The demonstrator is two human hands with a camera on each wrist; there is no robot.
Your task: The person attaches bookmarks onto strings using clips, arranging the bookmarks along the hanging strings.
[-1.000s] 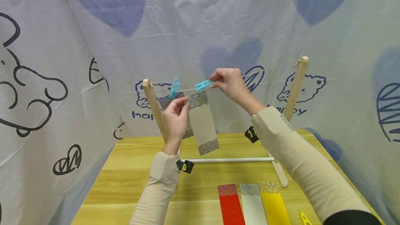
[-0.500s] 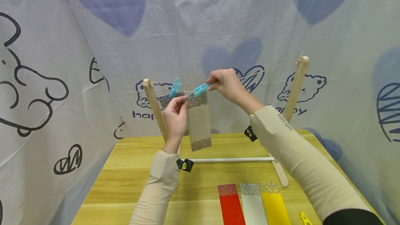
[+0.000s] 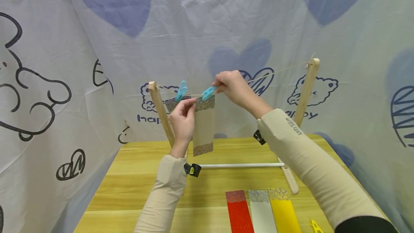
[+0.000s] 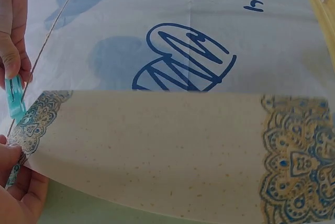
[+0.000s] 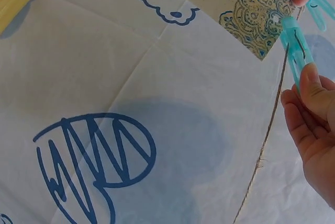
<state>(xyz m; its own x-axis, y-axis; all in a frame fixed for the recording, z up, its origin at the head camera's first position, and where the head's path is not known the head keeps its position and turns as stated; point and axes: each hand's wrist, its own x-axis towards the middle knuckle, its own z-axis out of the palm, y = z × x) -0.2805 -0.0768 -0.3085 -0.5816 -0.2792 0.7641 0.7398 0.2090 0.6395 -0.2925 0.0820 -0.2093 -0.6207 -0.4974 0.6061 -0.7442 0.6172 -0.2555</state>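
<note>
My left hand point(image 3: 183, 119) pinches the upper left corner of a cream paper card point(image 3: 204, 127) with ornate patterned bands at both ends. The card hangs down at the string point(image 3: 288, 68). In my right hand point(image 3: 233, 85) a light blue clothespin point(image 3: 209, 92) is pinched by its handles, its tip at the card's top edge and the string. The right wrist view shows that clothespin point(image 5: 297, 51) meeting the patterned corner. Just left of it, another blue clothespin point(image 3: 182, 91) sits on the string over a second patterned card point(image 3: 169, 104), partly hidden behind my left hand.
Wooden posts point(image 3: 307, 89) hold the string at both ends, with a white rod point(image 3: 239, 165) low between them. On the wooden table point(image 3: 129, 175) lie a red card point(image 3: 240, 215), a white card point(image 3: 263, 213), a yellow card point(image 3: 286, 215) and a yellow clothespin point(image 3: 316, 227).
The right hand has brought the clothespin slightly left and down onto the card's top edge, tilting it steeper. The card's lower end has swung left, so it hangs straighter.
</note>
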